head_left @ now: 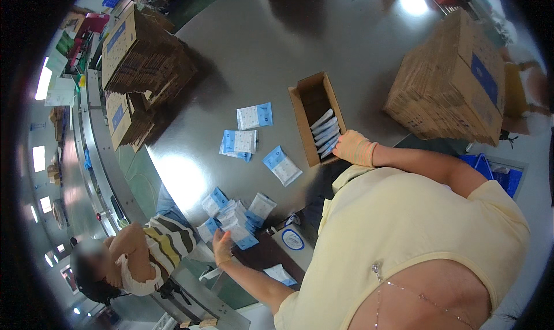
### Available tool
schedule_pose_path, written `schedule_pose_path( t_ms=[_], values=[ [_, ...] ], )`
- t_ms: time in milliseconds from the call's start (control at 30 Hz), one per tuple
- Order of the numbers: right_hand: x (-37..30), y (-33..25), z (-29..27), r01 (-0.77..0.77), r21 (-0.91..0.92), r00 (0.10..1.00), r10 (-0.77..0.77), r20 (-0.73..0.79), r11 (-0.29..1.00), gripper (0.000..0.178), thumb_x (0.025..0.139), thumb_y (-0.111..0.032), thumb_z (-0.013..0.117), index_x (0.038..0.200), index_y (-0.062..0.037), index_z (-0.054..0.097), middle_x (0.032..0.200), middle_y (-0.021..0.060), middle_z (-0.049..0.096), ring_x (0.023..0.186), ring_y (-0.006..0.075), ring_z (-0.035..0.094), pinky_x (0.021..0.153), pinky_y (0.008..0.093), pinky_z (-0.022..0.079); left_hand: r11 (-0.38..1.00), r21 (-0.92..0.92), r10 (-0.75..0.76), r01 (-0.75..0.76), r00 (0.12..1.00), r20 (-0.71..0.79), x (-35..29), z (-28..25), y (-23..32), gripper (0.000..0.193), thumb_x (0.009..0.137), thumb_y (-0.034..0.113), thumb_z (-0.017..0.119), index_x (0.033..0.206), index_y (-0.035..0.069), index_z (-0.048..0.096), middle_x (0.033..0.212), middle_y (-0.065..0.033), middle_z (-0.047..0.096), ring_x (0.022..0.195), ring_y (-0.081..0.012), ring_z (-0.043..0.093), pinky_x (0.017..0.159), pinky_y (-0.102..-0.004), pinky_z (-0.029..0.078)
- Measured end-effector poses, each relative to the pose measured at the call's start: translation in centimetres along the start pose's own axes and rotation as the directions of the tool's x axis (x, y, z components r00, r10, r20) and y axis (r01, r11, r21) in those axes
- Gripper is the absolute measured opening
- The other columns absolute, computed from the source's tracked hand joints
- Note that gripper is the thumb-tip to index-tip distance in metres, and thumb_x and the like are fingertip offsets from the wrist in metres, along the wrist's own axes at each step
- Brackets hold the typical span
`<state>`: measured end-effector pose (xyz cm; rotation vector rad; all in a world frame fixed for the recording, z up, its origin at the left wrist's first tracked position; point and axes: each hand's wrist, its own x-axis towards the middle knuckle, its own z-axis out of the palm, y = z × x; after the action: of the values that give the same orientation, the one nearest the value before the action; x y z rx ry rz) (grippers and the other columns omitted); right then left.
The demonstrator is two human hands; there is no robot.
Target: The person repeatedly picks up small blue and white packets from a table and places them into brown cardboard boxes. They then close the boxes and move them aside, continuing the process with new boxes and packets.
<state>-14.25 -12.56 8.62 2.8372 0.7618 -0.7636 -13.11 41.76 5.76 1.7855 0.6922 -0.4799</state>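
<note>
A small open cardboard box (298, 115) stands on the metal table, its near half holding several white-and-blue packets (325, 135) in a row. My right hand (354, 147), in a thin striped glove, curls over the box's near right wall beside the packets; its fingertips are partly hidden. At the lower left, my left hand (222, 247) has its fingers stretched out at the edge of a loose heap of similar packets (234, 216). Nothing shows in its grasp. More packets lie farther up, including a single packet (282, 165) and another packet (254, 116).
Flattened cartons (430, 81) are stacked at the right, with another carton stack (144, 56) at the far left. A co-worker (138, 255) sits at the lower left beside a conveyor (107, 151). Below the table edge is a grey device (293, 241).
</note>
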Motion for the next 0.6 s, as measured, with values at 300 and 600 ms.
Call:
schedule_pose_path(
  t_ms=[300, 600],
  values=[
    [-0.3, -0.5, -0.7, 0.011, 0.030, 1.000, -0.010, -0.019, 0.999, 0.012, 0.080, -0.016, 0.060, 0.089, -0.0123, 0.067, 0.088, 0.0040, 0.067, 0.091, 0.0236, 0.064, 0.072, 0.0368, 0.051, 0.255, 0.967, 0.383, -0.027, 0.921, -0.075, -0.1, 17.9, 0.6, 0.053, 0.064, 0.025, 0.078, 0.103, 0.004, 0.050, 0.101, -0.0182, 0.063, 0.091, -0.0371, 0.063, 0.081, -0.0433, 0.050],
    [-1.7, 0.6, -6.0, 0.054, 0.230, 0.988, -0.020, -0.151, 0.972, 0.016, 0.080, -0.020, 0.061, 0.092, -0.0097, 0.065, 0.088, 0.0053, 0.067, 0.095, 0.0233, 0.064, 0.069, 0.0329, 0.050, 0.781, -0.238, 0.617, -0.578, 0.774, 0.144, -1.1, 23.3, 11.8, 0.066, 0.067, 0.011, 0.079, 0.125, -0.001, 0.050, 0.112, -0.0125, 0.063, 0.094, -0.0225, 0.063, 0.079, -0.0350, 0.053]
  ],
)
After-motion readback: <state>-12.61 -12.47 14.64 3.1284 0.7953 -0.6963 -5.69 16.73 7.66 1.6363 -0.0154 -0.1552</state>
